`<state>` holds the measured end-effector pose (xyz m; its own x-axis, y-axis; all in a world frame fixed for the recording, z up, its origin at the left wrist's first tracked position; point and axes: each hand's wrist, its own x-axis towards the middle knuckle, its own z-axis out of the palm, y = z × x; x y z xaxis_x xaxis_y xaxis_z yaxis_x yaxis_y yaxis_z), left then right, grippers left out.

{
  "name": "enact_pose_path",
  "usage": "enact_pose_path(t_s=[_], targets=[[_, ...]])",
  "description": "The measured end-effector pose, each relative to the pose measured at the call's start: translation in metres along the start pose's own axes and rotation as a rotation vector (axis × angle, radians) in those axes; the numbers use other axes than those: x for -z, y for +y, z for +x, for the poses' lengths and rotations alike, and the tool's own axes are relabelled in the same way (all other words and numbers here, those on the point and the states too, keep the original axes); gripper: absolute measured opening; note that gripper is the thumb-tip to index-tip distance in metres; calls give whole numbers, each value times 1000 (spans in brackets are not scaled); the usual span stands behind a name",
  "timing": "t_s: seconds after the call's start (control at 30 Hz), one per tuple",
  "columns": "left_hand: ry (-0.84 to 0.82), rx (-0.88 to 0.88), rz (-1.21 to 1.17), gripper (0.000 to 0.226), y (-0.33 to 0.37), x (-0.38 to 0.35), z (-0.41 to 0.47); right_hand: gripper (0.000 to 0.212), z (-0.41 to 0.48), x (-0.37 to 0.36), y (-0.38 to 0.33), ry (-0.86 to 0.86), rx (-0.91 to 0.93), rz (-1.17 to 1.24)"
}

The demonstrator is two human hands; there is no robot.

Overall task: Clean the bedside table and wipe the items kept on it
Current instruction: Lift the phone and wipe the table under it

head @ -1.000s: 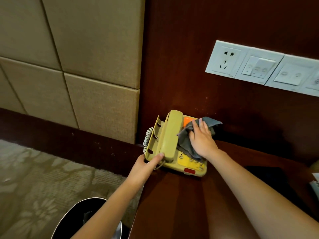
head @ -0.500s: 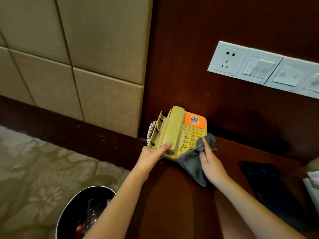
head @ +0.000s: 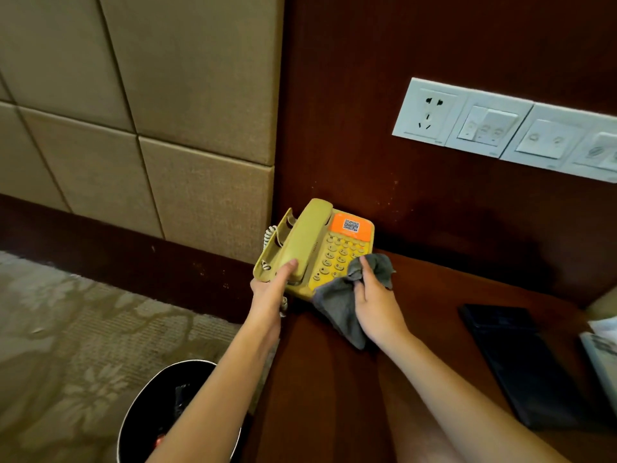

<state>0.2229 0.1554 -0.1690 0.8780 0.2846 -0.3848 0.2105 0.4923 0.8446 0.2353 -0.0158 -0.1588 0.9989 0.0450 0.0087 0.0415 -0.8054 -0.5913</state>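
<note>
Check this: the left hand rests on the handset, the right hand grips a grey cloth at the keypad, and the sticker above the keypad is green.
One thing is off: the sticker above the keypad is orange, not green, as the head view shows. The rest stands: left hand on the handset, right hand gripping the grey cloth.

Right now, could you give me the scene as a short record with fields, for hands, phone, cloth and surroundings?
telephone: yellow, on bedside table, at its back left corner
left hand: fingers straight, pressing on the handset
right hand: grips grey cloth at telephone's near edge
nearby: black flat item on table; waste bin on floor
</note>
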Motion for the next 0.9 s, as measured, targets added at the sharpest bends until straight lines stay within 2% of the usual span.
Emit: enact_pose_path(t_s=[0.1, 0.17, 0.27, 0.33, 0.4, 0.5, 0.53, 0.63, 0.7, 0.77, 0.83, 0.9], targets=[[-20, -4, -37, 111, -4, 1, 1, 38, -1, 19, -6, 154, -54, 95], [-23, 5, -40, 112, -6, 2, 3, 35, 3, 38, -1, 317, -118, 177], [-17, -30, -40, 101, -6, 2, 2, 39, 9, 72, 22, 455, -67, 2], [-25, -50, -56, 91, -5, 1, 1, 41, 9, 86, 39, 371, 11, -229], [-40, -63, -90, 89, -2, 3, 0, 44, 5, 84, 50, 181, 75, -323], [-51, -77, -154, 85, 3, 13, -2, 49, 0, 57, 54, -147, 24, -393], [-58, -67, -172, 82, 3, 18, -2, 50, -2, 46, 54, -207, -6, -449], [-48, -17, -221, 66, -1, 31, -1, 53, -8, 25, 43, -192, -22, -525], [-34, 23, -270, 60, -2, 38, -2, 55, -22, 10, 25, -207, 99, -541], [-47, 46, -300, 67, 0, 43, -3, 56, -37, -4, 9, -229, 213, -538], [-79, 52, -301, 84, 1, 47, -1, 57, -41, -10, 5, -221, 262, -522], [-70, 54, -308, 90, 2, 48, 3, 60, -37, -7, 10, -225, 296, -497]])
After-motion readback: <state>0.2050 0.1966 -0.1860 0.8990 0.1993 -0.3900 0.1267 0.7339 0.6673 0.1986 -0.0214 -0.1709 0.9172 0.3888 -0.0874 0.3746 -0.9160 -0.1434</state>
